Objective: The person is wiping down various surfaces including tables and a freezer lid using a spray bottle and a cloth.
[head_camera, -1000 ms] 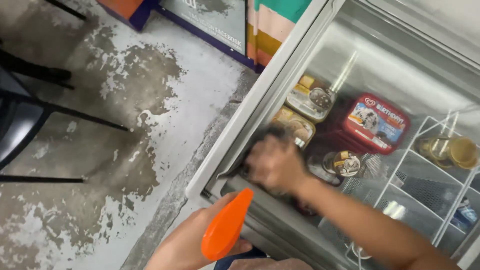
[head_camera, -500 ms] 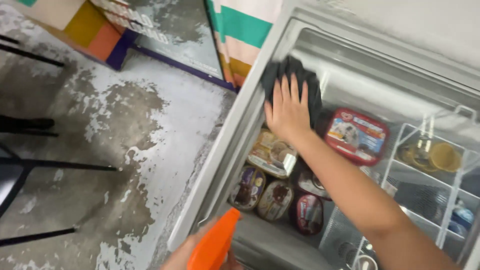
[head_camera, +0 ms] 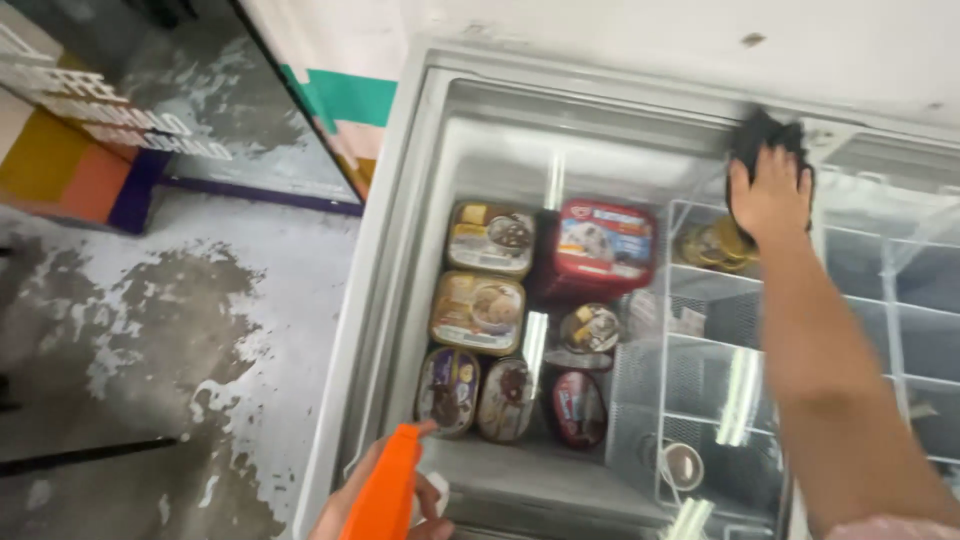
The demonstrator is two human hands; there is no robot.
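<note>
Looking down over a stained, patchy concrete floor [head_camera: 150,330] beside a white chest freezer [head_camera: 385,260], its clear sliding lid [head_camera: 620,150] spanning the top. Showing, beyond the floor at upper left, a wall panel [head_camera: 80,150] painted in blocks of yellow, orange and purple.

Reaching far across the freezer with the right hand [head_camera: 768,195], palm down and fingers spread, pressing a dark cloth [head_camera: 765,135] flat against the far edge of the lid near the white wall; cloth pinned under the open palm rather than pinched. Blurring along the forearm.

Holding an orange spray bottle [head_camera: 385,490] in the left hand [head_camera: 385,505] at the bottom edge, near the front rim of the freezer, fingers wrapped around it and the nozzle tip pointing up and away toward the freezer.

Lying under the glass: tan ice-cream tubs [head_camera: 485,275] stacked in the left column, a red rectangular tub [head_camera: 603,240] just to their right, and darker purple and red tubs [head_camera: 505,395] in a row nearer the front. Sitting to the right of these, a white wire basket [head_camera: 715,400] with a few small round containers [head_camera: 715,245] at its far end, just beside the right hand.
</note>
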